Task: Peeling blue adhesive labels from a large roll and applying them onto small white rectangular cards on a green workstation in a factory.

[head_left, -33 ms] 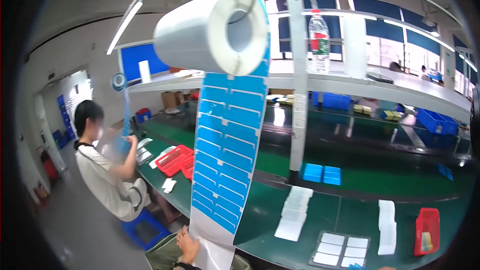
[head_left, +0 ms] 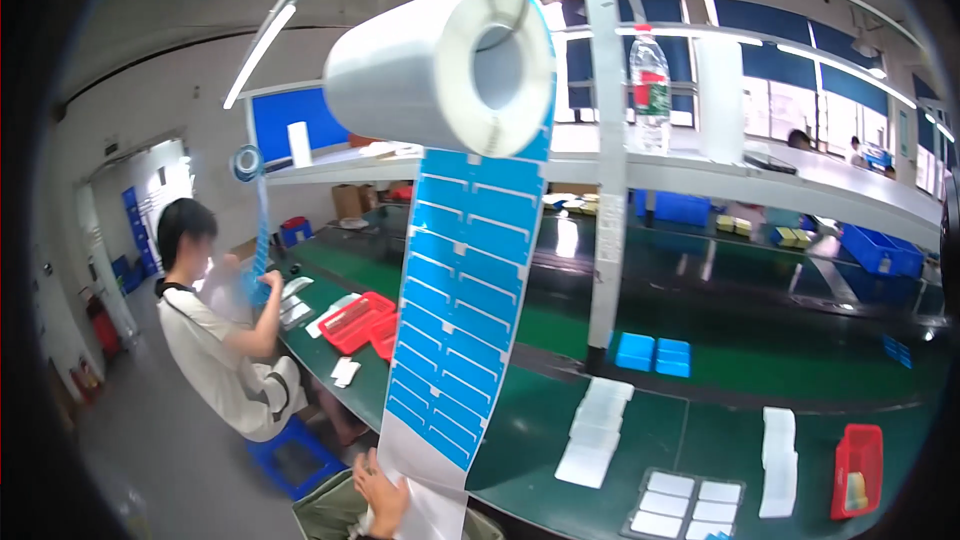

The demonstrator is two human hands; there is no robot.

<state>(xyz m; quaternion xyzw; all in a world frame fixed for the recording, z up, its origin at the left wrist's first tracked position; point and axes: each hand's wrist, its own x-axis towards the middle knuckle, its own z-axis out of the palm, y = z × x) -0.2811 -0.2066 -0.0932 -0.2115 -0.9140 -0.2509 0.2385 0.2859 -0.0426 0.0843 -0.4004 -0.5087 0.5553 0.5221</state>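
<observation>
My left hand [head_left: 384, 496] is at the lower edge, its fingers stretched and apart along the left border of the white backing strip [head_left: 425, 475]. It overlaps that strip; whether it presses on it I cannot tell. The strip hangs from a big roll [head_left: 440, 70] of labels above, and its upper length carries blue film [head_left: 460, 310] with pale rectangular outlines. My right hand is out of view. Right of the strip, a dark tray [head_left: 690, 505] with several white rectangular pieces lies on the green table [head_left: 530, 420]. Stacked white sheets [head_left: 597, 430] lie beyond it.
A narrow white stack [head_left: 778, 465] and a red bin [head_left: 858, 470] stand at right. Blue pieces [head_left: 653, 354] lie by a white post [head_left: 604, 190]. A shelf holds a water bottle [head_left: 650, 90]. At left, a co-worker [head_left: 225, 330] sits by red baskets [head_left: 360, 320].
The whole view has shifted slightly, so most things sit a little farther right. My left hand's fingers look more spread. A small skin-coloured patch at the lower right edge has gone from view.
</observation>
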